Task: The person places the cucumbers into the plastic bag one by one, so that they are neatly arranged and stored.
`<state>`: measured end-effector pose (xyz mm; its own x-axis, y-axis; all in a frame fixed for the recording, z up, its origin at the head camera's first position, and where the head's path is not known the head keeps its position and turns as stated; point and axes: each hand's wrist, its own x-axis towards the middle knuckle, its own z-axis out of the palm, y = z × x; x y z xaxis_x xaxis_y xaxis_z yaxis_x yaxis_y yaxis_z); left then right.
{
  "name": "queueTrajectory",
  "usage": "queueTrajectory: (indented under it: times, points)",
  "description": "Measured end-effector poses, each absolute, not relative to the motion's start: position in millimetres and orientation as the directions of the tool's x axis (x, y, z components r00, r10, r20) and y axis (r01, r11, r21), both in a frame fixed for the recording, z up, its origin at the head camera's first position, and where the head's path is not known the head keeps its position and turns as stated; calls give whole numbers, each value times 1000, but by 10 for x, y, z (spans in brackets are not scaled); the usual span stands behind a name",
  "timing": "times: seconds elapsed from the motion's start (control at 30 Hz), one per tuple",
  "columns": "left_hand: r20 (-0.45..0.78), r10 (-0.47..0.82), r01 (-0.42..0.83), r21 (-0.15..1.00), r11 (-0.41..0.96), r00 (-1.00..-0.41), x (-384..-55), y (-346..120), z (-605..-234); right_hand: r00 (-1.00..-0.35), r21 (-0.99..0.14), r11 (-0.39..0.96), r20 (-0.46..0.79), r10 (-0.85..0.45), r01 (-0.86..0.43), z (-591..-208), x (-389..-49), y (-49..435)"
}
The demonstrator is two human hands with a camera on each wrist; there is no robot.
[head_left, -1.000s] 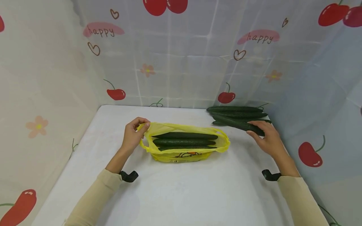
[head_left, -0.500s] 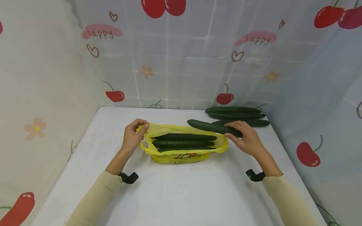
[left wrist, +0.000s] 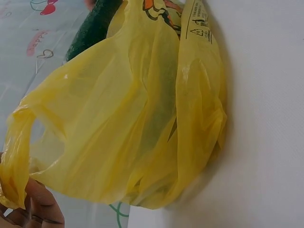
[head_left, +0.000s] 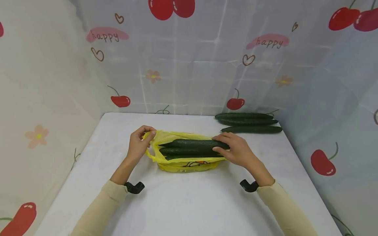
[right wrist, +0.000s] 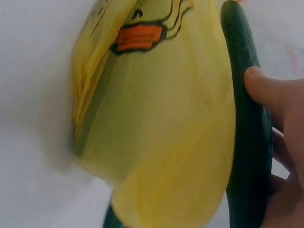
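Left grip (head_left: 138,140) pinches yellow bag (head_left: 177,166); right grip (head_left: 235,149) holds cucumber (head_left: 193,143) at bag's mouth.

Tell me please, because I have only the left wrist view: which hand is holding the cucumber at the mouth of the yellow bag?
Observer: The right hand holds that cucumber.
Operator: Thank you. Do more of them lie outside?
Observer: Yes, three cucumbers lie on the white table, toward its far right corner.
Operator: And how many others do you see inside?
Observer: At least two other cucumbers show inside the yellow bag.
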<state>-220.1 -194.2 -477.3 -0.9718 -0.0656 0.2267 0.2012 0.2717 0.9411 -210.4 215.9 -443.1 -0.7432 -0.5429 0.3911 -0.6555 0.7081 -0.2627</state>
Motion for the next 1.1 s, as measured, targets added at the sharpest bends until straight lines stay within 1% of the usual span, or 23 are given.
queueTrajectory:
  times: [0.07, 0.17, 0.3, 0.4, 0.63, 0.77, 0.9, 1.1]
  points:
    - [224, -61, 200, 941, 272, -973, -2196, -1942, -4772, -735, -191, 730, 379, -562, -656, -4422, -2049, 2062]
    - [225, -53, 203, 941, 271, -973, -2197, -1949, -4767, -751, -152, 756, 342, -565, -637, -4408, -1998, 1917]
    - [233, -54, 211, 939, 270, -971, -2200, -1958, -4746, -784, -215, 760, 278, -554, -613, -4420, -2046, 1731]
    - [234, -55, 211, 939, 272, -971, -2202, -1957, -4732, -794, -274, 746, 231, -563, -608, -4459, -2127, 1627]
    - [238, -36, 219, 936, 276, -971, -2211, -1946, -4723, -816, -364, 738, 134, -562, -568, -4612, -2305, 1565]
    - [240, -29, 223, 933, 283, -970, -2204, -1939, -4719, -822, -398, 730, 127, -555, -555, -4672, -2417, 1571]
    - [238, -29, 220, 933, 286, -971, -2207, -1930, -4718, -820, -406, 724, 134, -557, -558, -4708, -2504, 1552]
    - [228, -39, 209, 938, 277, -973, -2214, -1912, -4721, -794, -427, 684, 163, -586, -592, -4758, -2581, 1487]
